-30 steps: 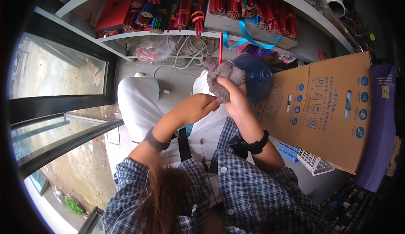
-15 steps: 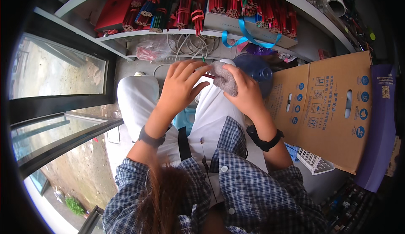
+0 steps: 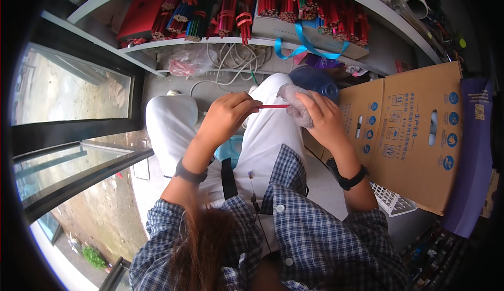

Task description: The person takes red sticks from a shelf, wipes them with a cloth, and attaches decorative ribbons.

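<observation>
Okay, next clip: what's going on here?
A person's left hand pinches one end of a thin red stick. Its other end disappears into a bunched grey cloth in the right hand. The stick is roughly level above the white trousers; bundled sticks sit on the shelf ahead.

Thin red stick (image 3: pixel 274 106) held, 1 end at fluffy grey cloth (image 3: pixel 297 114) | rectangular brown cardboard carton (image 3: pixel 420 128) placed right | tied red stick bundles (image 3: pixel 268 0) shelved ahead
</observation>
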`<state>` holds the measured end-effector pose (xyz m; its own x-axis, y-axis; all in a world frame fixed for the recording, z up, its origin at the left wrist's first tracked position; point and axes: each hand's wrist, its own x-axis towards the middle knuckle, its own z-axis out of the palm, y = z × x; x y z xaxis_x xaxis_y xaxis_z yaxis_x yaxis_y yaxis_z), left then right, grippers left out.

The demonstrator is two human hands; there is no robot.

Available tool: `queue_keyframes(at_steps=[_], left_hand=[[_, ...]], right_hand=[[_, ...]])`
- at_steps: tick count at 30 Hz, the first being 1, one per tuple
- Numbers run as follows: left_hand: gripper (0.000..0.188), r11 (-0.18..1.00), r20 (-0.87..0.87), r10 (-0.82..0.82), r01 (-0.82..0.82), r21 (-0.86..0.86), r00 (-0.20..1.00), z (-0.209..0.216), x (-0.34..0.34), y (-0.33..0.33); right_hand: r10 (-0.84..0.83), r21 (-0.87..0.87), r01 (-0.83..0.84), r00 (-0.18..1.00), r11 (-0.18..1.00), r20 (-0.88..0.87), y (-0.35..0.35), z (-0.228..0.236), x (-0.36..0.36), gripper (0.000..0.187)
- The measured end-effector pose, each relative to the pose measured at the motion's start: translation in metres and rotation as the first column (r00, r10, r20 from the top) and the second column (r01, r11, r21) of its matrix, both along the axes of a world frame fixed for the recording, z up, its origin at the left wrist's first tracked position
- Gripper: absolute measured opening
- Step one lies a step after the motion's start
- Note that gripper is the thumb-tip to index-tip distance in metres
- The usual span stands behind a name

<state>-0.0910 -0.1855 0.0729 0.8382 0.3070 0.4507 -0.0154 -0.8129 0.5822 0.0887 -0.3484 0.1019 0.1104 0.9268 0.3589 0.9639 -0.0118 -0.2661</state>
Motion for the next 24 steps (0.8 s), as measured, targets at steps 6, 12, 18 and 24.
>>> queue_keyframes(at_steps=[6,12,18,24], left_hand=[[0.011,0.993,-0.001,0.053,-0.053,-0.102,0.999,-0.004,0.000,0.005],[0.011,0.814,-0.127,0.145,-0.191,-0.549,0.981,-0.002,0.000,0.005],[0.015,0.681,-0.266,-0.012,-0.187,-0.708,0.964,0.000,0.009,-0.013],[0.031,0.848,-0.284,-0.009,-0.143,-0.511,0.959,-0.011,0.000,-0.015]], right_hand=[[-0.132,-0.007,0.132,0.991,0.991,0.015,-0.015,0.005,0.021,0.060],[-0.389,0.195,0.580,0.722,0.791,-0.572,-0.020,-0.018,0.026,0.057],[0.100,-0.045,0.329,-0.408,0.943,-0.907,0.012,-0.029,-0.023,0.042],[0.035,-0.081,0.309,-0.352,0.948,-0.935,0.045,-0.029,-0.059,0.046]])
